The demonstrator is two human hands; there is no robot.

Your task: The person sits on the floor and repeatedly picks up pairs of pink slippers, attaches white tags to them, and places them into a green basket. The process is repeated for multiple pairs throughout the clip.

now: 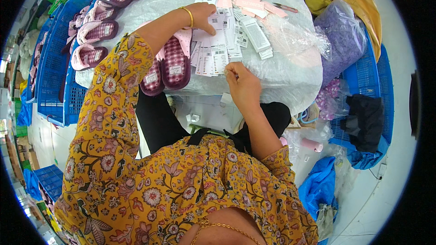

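My left hand point(204, 17) reaches across the table and rests on a spread of white printed labels point(218, 41), thumb and fingers apart. A gold bangle circles that wrist. Near the labels' lower edge, my right hand point(243, 84) is closed, its fingertips pinched together; whatever may be in them is too small to make out. Under my left forearm lies a pair of slippers point(176, 66) with dark red checked insoles and pale pink straps, partly hidden by the arm. To the right of the spread labels sits a stack of white tags point(255, 35).
More checked slippers point(97, 32) line the table's left side, beside blue crates point(50, 81). Pink cards point(247, 2), a thin dark tool point(286, 7) and clear plastic bags point(295, 34) lie toward the far right. A bagged purple bundle point(340, 36) rests against the table's right edge.
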